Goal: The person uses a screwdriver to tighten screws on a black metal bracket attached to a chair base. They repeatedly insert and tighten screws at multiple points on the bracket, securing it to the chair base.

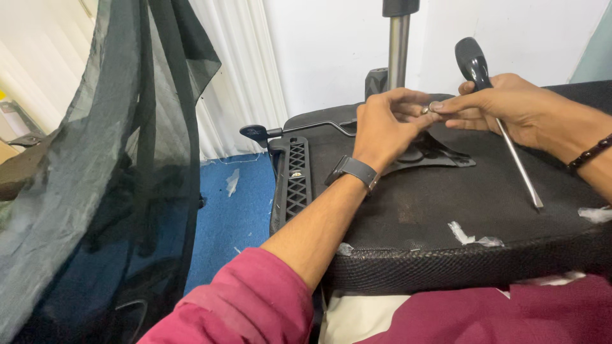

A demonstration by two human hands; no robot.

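Observation:
An upturned black office chair seat lies across my lap, its metal column sticking up. My left hand, with a dark watch on the wrist, pinches a small round metal washer or screw head above the seat's black mounting plate. My right hand meets it fingertip to fingertip at that small part. The right hand also holds a screwdriver, black handle up and steel shaft slanting down toward the seat's near right.
A mesh chair backrest stands at the left over blue floor. A black lever and a ribbed plastic part stick out at the seat's left edge. Scraps of clear plastic lie on the seat. White wall behind.

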